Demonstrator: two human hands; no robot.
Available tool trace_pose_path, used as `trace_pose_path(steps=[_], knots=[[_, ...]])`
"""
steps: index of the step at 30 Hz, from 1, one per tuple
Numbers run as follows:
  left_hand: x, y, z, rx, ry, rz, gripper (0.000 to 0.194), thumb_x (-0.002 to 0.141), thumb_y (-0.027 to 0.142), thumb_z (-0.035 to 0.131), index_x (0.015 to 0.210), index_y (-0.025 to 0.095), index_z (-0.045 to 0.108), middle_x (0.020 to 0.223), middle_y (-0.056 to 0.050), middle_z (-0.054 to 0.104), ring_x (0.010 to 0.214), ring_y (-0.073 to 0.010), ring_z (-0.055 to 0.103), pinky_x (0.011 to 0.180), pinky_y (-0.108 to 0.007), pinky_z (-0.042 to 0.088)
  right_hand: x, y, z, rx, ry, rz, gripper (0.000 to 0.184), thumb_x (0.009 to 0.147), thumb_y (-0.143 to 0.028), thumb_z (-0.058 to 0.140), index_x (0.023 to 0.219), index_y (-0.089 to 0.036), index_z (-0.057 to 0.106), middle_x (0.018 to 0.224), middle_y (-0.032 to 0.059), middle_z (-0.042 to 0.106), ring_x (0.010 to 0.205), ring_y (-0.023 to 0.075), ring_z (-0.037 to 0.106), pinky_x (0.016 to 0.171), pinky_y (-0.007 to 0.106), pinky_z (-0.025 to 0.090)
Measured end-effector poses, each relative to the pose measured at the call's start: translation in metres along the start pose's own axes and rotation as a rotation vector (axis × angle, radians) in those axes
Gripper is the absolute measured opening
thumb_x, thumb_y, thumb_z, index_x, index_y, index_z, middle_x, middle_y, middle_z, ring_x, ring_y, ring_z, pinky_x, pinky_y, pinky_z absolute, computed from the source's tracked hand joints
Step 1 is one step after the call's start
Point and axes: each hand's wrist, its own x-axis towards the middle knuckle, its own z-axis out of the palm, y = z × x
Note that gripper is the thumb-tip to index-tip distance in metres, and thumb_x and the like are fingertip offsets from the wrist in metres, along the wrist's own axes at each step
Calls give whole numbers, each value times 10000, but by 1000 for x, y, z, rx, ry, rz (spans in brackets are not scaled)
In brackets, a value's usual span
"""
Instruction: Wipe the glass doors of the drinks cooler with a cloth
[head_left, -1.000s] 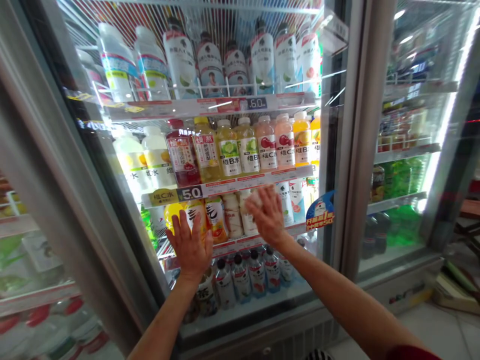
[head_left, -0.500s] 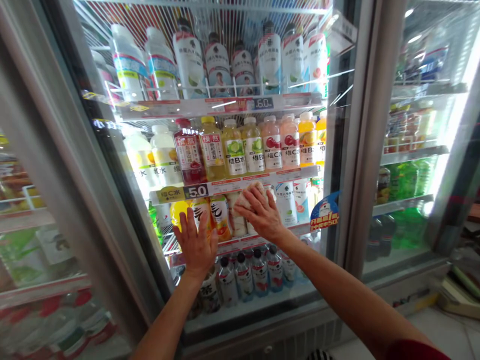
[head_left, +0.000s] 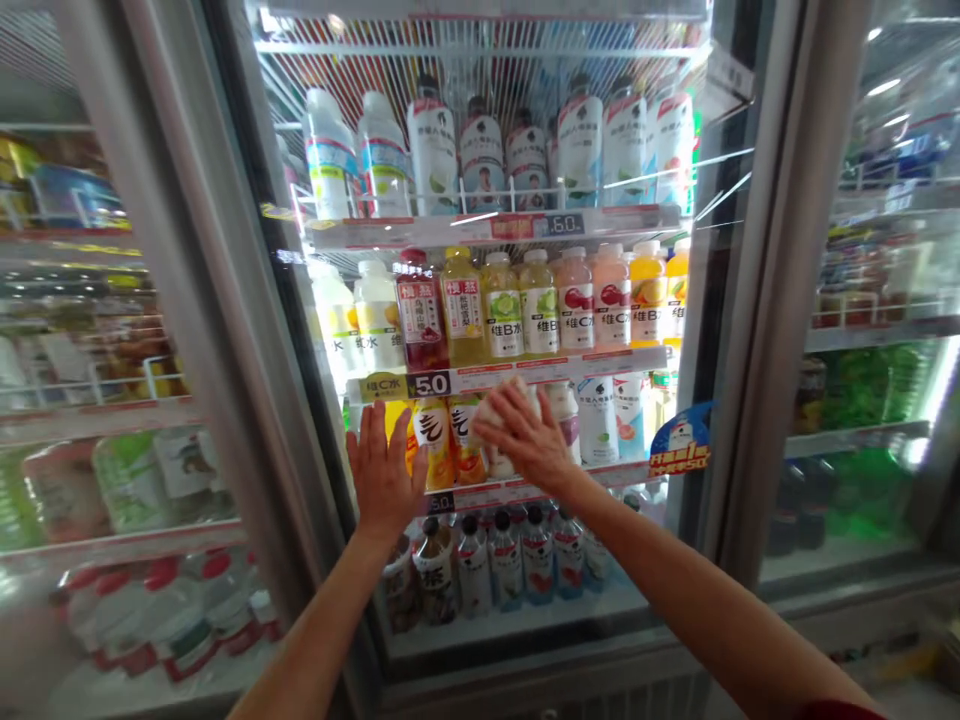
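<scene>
My left hand (head_left: 385, 478) is raised with fingers spread, its palm toward the glass door (head_left: 517, 640) of a lit drinks fridge and apparently resting on it. To its right, my right hand (head_left: 536, 445) presses a pale cloth (head_left: 486, 418) to the same glass, fingers laid over it. Behind the glass, near both hands, stand orange-labelled bottles (head_left: 431, 435). My right hand and the cloth partly hide a row of white bottles.
A metal door frame (head_left: 202, 250) runs up on the left, another (head_left: 772, 270) on the right. Neighbouring fridges hold more bottles. A blue round sticker (head_left: 681, 440) is on the glass at right. Shelf price strips (head_left: 517, 372) cross behind the door.
The view has shifted, so the fridge appears further right and more upright. My right hand with the cloth has moved slightly left across the glass; my left hand stays open and has shifted left too.
</scene>
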Motion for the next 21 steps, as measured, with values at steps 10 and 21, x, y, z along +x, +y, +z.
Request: trace_pose_path(steps=[10, 21], knots=[[-12, -17, -26, -15, -21, 38, 555, 857, 239, 453, 1377, 174, 273, 1449, -140, 270, 1370, -223, 165, 1100, -435, 187, 19, -55, 19, 135, -72, -216, 463, 824, -228, 511, 1258, -371, 438, 1413, -29, 379, 1374, 185, 183, 1126, 441, 145], [6, -51, -74, 55, 90, 36, 549, 837, 223, 471, 1359, 180, 305, 1460, -124, 250, 1363, -235, 187, 1106, -445, 170, 77, -99, 42, 209, -79, -317, 419, 831, -232, 511, 1236, -321, 459, 1427, 15, 358, 1365, 217, 203, 1113, 483, 138]])
